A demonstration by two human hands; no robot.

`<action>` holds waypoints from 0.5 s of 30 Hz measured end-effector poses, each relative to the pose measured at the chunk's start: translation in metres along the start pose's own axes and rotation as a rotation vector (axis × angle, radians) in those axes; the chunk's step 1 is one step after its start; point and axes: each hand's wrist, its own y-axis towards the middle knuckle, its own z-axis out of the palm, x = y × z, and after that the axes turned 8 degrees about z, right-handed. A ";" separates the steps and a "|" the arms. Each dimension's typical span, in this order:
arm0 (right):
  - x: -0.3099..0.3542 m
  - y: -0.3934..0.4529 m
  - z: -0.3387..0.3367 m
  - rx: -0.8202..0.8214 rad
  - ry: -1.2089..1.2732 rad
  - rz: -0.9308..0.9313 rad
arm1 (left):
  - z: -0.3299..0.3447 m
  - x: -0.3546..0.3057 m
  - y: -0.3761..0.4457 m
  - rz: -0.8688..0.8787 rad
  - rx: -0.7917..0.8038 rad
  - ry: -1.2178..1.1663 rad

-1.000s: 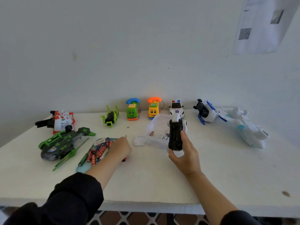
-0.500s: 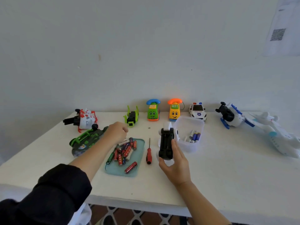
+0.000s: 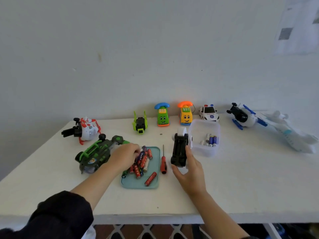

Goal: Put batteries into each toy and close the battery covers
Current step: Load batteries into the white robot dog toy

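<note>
My right hand grips a black-and-white toy car from the near side, its black underside turned up. The car's front rests against a clear plastic tub. My left hand lies on the pile of red, blue and white batteries in a teal tray. Its fingers curl down into the pile and the fingertips are hidden. A red-handled screwdriver lies on the table between tray and car.
The tub holds a few blue and white batteries. A green-black helicopter and a red-white toy sit on the left. Along the wall stand a green-black toy, two phone toys, a police car, a blue-white toy and a white plane.
My left hand has let go of the screwdriver, which now lies on the table, and has moved onto the battery pile. My right hand keeps hold of the car.
</note>
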 end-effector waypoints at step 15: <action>0.003 0.002 0.004 -0.025 -0.159 -0.152 | 0.009 -0.114 0.015 0.177 -0.552 -0.700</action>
